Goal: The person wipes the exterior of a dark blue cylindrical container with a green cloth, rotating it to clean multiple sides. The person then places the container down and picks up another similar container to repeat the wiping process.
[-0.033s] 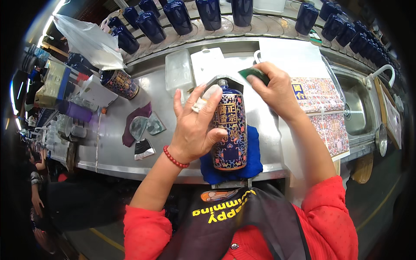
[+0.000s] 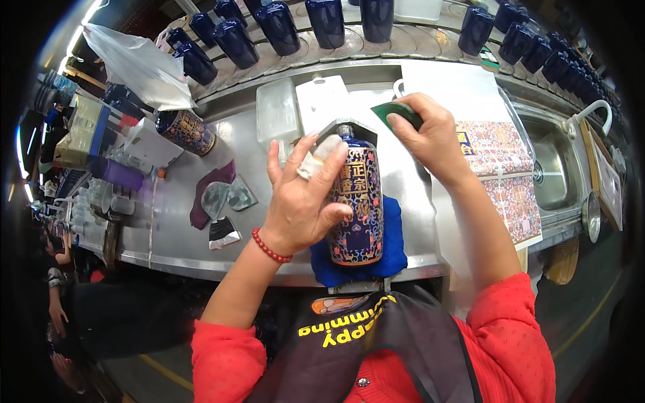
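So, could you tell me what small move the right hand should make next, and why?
Probably bring the right hand with its green pad down onto the blue patterned bottle. The bottle lies on a blue cloth, the left hand rests on its side, and the pad is held beside the neck, not touching it.

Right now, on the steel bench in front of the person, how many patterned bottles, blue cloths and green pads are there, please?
Patterned bottles: 2, the near bottle under the left hand and the far bottle lying at left.
Blue cloths: 1, the blue cloth.
Green pads: 1, the green pad in the right hand.
Total: 4
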